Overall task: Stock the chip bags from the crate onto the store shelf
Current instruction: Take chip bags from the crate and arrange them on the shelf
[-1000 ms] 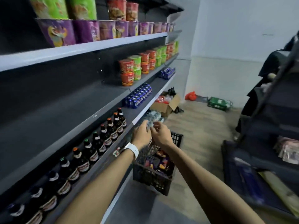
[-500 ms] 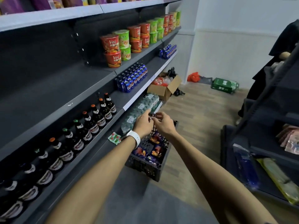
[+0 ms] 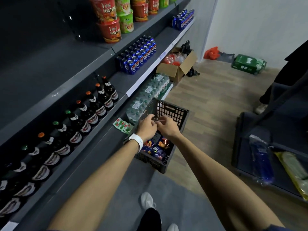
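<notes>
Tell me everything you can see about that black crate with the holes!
The crate is dark, looks like plastic, and its walls are a grid of small holes with a handle slot near the top of the far wall. It is open on top and sits on the floor beside the bottom shelf, next to packs of water bottles. Colourful chip bags lie inside at the bottom. The left hand and right hand are just above it, fingers curled close together; whether they touch it is unclear.
</notes>
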Demonstrator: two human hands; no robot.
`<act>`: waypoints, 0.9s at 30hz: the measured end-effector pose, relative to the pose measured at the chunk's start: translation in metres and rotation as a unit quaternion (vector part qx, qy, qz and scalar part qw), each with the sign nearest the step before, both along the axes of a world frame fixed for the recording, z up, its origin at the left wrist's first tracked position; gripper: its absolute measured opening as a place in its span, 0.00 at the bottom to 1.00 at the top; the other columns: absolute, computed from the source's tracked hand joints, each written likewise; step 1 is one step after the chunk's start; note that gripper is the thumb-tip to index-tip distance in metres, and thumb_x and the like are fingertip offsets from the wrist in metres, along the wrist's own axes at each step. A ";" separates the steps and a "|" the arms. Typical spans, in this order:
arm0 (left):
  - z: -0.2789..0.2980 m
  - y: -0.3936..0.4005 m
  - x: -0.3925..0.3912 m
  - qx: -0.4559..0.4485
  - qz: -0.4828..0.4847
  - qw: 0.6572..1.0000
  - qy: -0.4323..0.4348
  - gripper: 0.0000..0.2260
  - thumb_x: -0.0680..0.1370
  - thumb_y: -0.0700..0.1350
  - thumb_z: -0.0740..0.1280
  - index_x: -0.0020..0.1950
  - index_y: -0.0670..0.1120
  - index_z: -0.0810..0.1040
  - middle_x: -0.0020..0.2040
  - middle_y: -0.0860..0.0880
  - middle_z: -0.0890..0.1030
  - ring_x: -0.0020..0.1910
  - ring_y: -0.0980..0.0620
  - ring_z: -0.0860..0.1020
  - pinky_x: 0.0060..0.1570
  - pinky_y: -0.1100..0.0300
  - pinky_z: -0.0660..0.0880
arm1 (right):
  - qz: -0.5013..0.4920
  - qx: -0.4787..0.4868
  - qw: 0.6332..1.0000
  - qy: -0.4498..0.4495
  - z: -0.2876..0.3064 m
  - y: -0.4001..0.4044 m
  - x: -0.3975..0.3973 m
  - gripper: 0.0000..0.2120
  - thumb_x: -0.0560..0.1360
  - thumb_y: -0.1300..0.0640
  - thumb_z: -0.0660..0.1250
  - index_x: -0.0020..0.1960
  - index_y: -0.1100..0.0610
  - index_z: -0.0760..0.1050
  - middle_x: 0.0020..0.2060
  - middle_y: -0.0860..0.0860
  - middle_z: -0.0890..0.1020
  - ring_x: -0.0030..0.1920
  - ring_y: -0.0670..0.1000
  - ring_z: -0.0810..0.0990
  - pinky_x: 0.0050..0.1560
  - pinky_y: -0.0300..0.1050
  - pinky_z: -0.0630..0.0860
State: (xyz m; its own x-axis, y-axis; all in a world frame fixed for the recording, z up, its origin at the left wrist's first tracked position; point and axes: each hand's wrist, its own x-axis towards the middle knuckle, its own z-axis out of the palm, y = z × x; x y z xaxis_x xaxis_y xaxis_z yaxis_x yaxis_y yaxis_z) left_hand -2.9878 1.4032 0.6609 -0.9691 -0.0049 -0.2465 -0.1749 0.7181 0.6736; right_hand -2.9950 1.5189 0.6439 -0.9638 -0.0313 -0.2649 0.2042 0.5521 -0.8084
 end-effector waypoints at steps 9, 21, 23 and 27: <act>-0.042 -0.024 -0.078 -0.003 -0.040 0.998 -0.055 0.17 0.80 0.41 0.61 0.69 0.46 0.69 0.54 0.47 0.81 0.48 0.47 0.78 0.50 0.54 0.77 | 0.012 0.023 0.999 -0.045 -0.034 -0.019 -0.068 0.18 0.81 0.52 0.64 0.67 0.59 0.74 0.63 0.56 0.81 0.61 0.54 0.79 0.63 0.48 0.75; -0.104 -0.024 -0.146 0.001 -0.067 0.990 -0.125 0.13 0.80 0.39 0.59 0.64 0.45 0.73 0.51 0.43 0.81 0.53 0.43 0.78 0.55 0.50 0.76 | 0.008 0.024 0.992 -0.126 -0.092 -0.022 -0.131 0.15 0.82 0.53 0.62 0.66 0.59 0.74 0.62 0.56 0.80 0.59 0.54 0.80 0.55 0.43 0.75; -0.122 -0.023 -0.152 0.001 -0.065 0.989 -0.136 0.14 0.80 0.38 0.59 0.65 0.44 0.73 0.51 0.43 0.81 0.53 0.43 0.78 0.55 0.50 0.76 | 0.018 0.036 0.989 -0.140 -0.110 -0.023 -0.139 0.15 0.82 0.52 0.62 0.66 0.57 0.75 0.61 0.56 0.81 0.59 0.54 0.80 0.53 0.42 0.74; -0.163 -0.024 -0.159 -0.006 -0.060 0.983 -0.175 0.14 0.80 0.39 0.58 0.65 0.43 0.72 0.52 0.43 0.81 0.51 0.43 0.78 0.49 0.54 0.73 | 0.039 0.054 0.982 -0.177 -0.151 -0.024 -0.151 0.15 0.81 0.52 0.62 0.64 0.57 0.76 0.59 0.57 0.82 0.58 0.57 0.80 0.56 0.46 0.76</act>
